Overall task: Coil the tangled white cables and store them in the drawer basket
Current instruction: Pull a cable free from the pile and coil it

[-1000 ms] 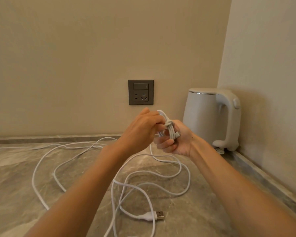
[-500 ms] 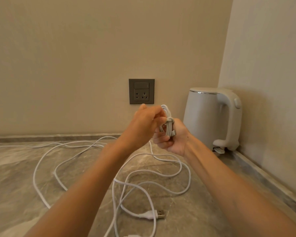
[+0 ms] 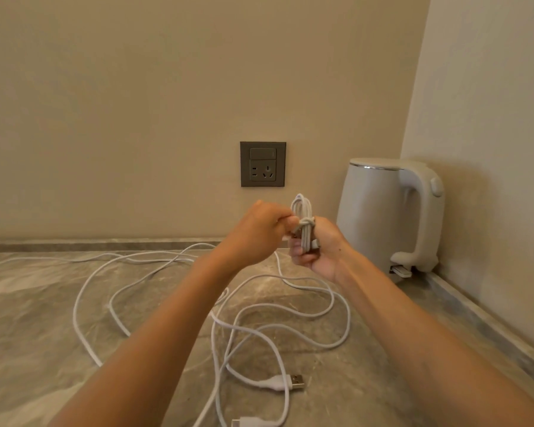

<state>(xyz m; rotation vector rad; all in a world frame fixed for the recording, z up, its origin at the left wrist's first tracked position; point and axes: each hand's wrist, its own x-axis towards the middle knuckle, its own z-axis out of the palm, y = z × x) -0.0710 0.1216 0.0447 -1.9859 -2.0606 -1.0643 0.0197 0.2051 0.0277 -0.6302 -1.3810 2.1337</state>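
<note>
The left hand's [image 3: 256, 234] fingertips [image 3: 290, 224] pinch the wrap that cinches the bundle [image 3: 304, 234] at its waist, the rest of that hand curled into a loose fist. The right hand [image 3: 319, 251] faces it, fingers [image 3: 299, 252] closed round the bundle's lower half, thumb hidden behind the strands. The bundle stands upright between the two hands, held in the air above the counter [image 3: 43, 318], its looped top poking out above the knuckles. This looks like the tie-off: the coil is formed and the tail is being drawn tight round it. The next move probably calls for tucking the tail so the wrap holds, then setting the bundle aside and picking a free end out of the loose cable [image 3: 74, 312] without dragging the tangle tighter. No basket is in view, so storing has not begun. Counted: one finished bundle, in hand; one sprawl of loose cable on the counter, with two ends showing, a USB plug [image 3: 293, 382] and a second plug [image 3: 247, 423] at the bottom edge. Whether that sprawl is one cable or several I cannot tell. Beyond it are one kettle [image 3: 389, 217] in the corner and one socket [image 3: 262, 164] on the wall.
</note>
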